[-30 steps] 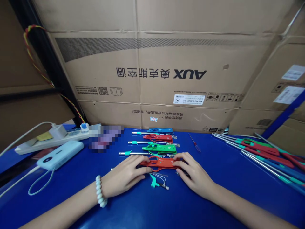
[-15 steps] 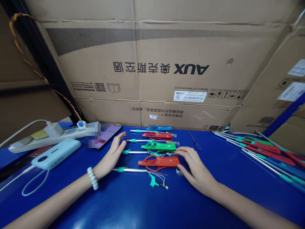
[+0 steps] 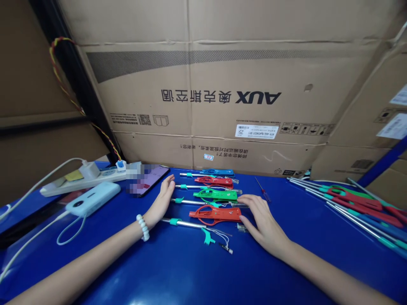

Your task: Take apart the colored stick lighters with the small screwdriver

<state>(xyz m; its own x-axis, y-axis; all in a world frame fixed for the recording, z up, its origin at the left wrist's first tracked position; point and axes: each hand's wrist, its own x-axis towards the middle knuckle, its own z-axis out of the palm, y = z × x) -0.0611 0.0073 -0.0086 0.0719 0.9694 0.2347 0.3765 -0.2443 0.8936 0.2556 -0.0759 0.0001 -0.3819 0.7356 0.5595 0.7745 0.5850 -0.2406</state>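
Observation:
My left hand (image 3: 160, 204) is open, fingers stretched out and a beaded bracelet on its wrist, beside the left ends of several thin metal tubes with teal collars. My right hand (image 3: 266, 228) has thumb and fingers apart. Its thumb is at the right end of an orange plastic handle shell (image 3: 229, 214), its fingertips by a green shell (image 3: 226, 195). Behind lie a red shell (image 3: 216, 182) and a blue shell (image 3: 221, 173). Nearest me are a metal tube (image 3: 190, 224), a loose teal piece (image 3: 208, 237) and white wires (image 3: 224, 236) with a small dark part.
At left are a phone (image 3: 154, 180), a pale blue power bank (image 3: 95, 200) with cables and a power strip (image 3: 104, 174). A small screwdriver (image 3: 263, 191) lies beyond my right hand. Tubes with coloured handles (image 3: 359, 199) are piled at right. A cardboard box (image 3: 206, 72) stands behind.
The camera view has shifted, so the table things appear farther right. The front metal tube looks slightly more slanted. Both hands stay by the same parts, with nothing picked up.

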